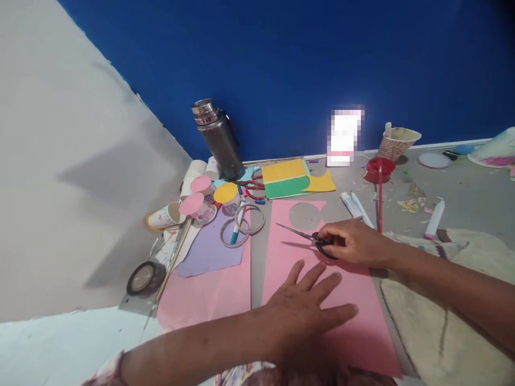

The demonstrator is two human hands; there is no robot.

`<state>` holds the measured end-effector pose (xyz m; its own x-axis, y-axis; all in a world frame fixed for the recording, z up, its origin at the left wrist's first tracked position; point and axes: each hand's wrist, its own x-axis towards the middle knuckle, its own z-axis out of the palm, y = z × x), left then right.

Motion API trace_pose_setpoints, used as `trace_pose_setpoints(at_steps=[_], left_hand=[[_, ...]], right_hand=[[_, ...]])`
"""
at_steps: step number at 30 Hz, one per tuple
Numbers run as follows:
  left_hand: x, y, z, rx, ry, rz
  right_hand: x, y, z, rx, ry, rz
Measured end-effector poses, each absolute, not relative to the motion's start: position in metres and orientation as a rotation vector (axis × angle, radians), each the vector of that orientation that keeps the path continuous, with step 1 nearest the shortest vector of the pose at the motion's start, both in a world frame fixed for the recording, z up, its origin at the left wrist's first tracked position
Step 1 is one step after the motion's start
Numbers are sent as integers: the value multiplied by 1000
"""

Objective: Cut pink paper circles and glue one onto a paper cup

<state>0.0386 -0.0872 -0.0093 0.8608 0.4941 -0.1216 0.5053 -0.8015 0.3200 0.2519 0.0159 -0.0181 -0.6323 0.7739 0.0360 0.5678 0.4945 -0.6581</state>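
On the grey floor (462, 198), against a blue wall (281, 64), a pink sheet of paper (354, 321) lay flat with a round hole cut near its far edge. The left hand (306, 308) rested on the sheet, palm down, fingers spread. The right hand (352, 241) was closed around the black handles of a pair of scissors (309, 238), whose blades lay pointing left across the paper just below the hole. A second pink sheet (209, 289) lay just beside it on the left, under a purple sheet (213, 246) with two wire rings (243, 225). Beyond stood paper cups (197, 206) and a metal flask (219, 139). Red scissors (253, 187) lay near yellow and green cards (287, 179).
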Motion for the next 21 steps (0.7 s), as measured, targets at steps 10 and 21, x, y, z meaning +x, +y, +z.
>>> trace_pose_setpoints(at_steps=[10, 21], left_hand=[[-32, -43, 23, 2576, 1715, 262], [-61, -14, 8, 2455, 1801, 613]], right_hand=[[248, 6, -20, -1065, -2437, 938], [240, 14, -18, -1175, -2400, 1170]])
